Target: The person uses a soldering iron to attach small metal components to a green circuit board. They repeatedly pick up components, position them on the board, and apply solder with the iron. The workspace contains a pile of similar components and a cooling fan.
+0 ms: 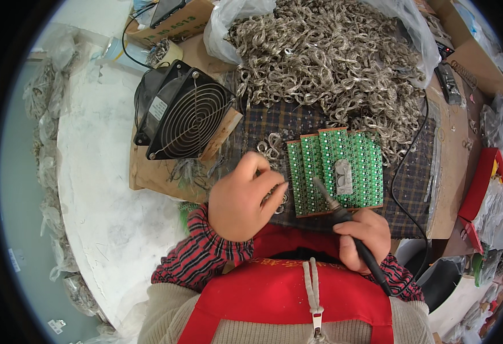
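My right hand (373,234) grips a soldering iron (339,214) by its dark handle. The iron's metal tip points up and left over a stack of overlapping green circuit boards (368,166), densely covered with small parts. On the boards lies a small grey block (343,176) with rounded hollows. To the left of the boards is my left hand (239,200), its fingers curled and drawn together; whatever they hold, if anything, is too small to make out. Several silvery wire loops (271,147) lie just beyond it, and others are partly hidden beneath its fingertips.
A large heap of wire loops (326,54) spills from a clear plastic bag onto the checked cloth (412,195). At the left stands a black fan (191,114) with a wire grille, propped on wood. The iron's cord runs along the right, near a red box (474,195).
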The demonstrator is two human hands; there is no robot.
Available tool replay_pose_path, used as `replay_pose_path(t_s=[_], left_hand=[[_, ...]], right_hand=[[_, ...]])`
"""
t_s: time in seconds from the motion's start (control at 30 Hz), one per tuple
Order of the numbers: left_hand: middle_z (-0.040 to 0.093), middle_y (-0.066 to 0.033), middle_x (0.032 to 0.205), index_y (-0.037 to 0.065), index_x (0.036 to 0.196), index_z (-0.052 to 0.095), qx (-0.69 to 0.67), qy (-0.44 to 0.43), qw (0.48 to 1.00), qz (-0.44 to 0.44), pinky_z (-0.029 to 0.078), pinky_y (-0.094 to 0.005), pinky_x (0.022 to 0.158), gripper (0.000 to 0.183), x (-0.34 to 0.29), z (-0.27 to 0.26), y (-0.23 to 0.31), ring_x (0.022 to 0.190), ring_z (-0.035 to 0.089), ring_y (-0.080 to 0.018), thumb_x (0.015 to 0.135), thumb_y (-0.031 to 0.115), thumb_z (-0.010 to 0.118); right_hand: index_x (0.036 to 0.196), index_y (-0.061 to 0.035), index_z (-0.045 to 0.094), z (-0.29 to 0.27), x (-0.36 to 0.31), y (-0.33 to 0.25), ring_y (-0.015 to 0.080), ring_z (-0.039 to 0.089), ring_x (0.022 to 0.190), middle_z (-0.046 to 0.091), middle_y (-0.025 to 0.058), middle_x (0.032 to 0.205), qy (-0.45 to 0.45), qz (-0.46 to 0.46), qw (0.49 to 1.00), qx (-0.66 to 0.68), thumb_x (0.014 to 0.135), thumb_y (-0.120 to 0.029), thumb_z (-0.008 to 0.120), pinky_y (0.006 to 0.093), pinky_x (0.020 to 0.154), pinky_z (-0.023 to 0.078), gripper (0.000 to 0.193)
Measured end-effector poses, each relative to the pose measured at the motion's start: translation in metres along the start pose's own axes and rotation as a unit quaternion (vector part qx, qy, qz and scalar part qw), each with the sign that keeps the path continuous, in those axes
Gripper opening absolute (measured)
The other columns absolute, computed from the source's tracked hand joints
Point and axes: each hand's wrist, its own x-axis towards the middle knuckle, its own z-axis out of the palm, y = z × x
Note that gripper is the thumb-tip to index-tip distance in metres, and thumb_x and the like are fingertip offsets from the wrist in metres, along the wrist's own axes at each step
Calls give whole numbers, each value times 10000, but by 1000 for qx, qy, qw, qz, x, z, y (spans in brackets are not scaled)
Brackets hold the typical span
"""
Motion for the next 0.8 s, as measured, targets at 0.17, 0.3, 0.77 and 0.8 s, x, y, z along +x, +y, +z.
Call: replay_pose_path(t_s=[0.17,0.3,0.77,0.8], left_hand=[[611,-90,827,66,878,706,73,33,993,92,510,-366,615,82,68,-4,-13,720,656,-276,859,130,754],[609,-75,817,73,848,693,69,-44,992,101,507,-383,618,99,75,-3,-15,712,651,-277,855,154,750],[531,-93,890,50,794,702,-19,-93,995,-4,486,-398,798,98,0,17,-15,895,550,-300,777,101,784],[531,-94,890,50,790,704,-22,-93,995,-5,485,-397,798,94,0,17,-16,894,549,-299,775,98,783]], right_hand=[[1008,-27,709,-7,-2,-6,268,579,603,599,119,745,59,40,997,-14,817,-97,695,368,531,458,204],[986,-36,714,-15,0,-7,259,569,567,588,99,712,19,-9,1000,-9,783,-89,702,365,512,453,210],[948,-72,703,7,3,-5,233,564,538,557,52,673,-69,18,997,11,734,-40,720,358,495,457,218],[948,-72,702,7,4,-5,235,566,539,557,52,674,-70,20,997,11,731,-38,721,358,496,458,221]])
